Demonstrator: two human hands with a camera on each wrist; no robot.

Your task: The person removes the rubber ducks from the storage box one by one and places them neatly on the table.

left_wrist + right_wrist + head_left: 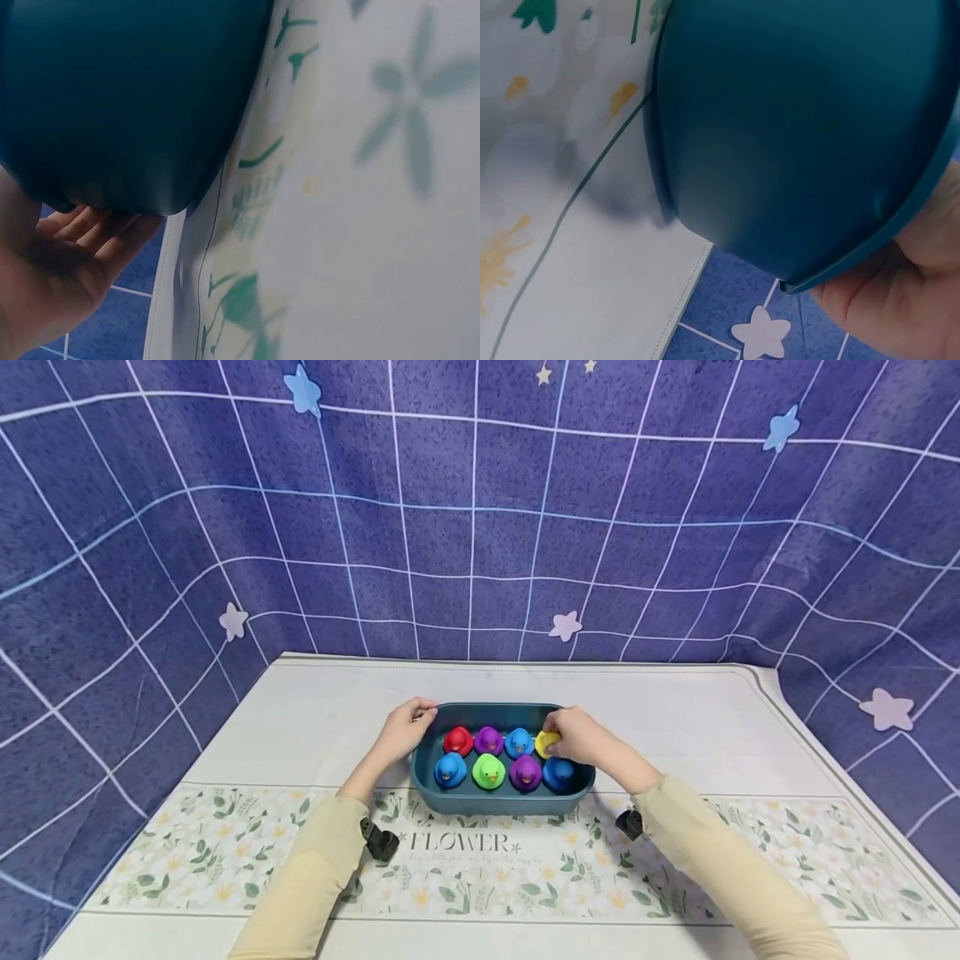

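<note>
A dark teal oblong tub (495,804) stands on the table, with several rubber ducks sitting in two rows inside. The back row runs from a red duck (458,741) through purple (489,741) and blue to a yellow duck (546,742) at the right. My right hand (581,737) reaches over the tub's right end and pinches the yellow duck, partly covering it. In front of it sits a dark blue duck (558,774). At the tub's left end, my left hand (405,727) holds the rim near the back corner, fingers outside the wall in the left wrist view.
A white table cover (337,693) with a floral band (247,843) lies under the tub. Purple-blue grid curtains (480,543) with stars stand behind and at both sides. Each sleeve carries a black wrist camera (380,842).
</note>
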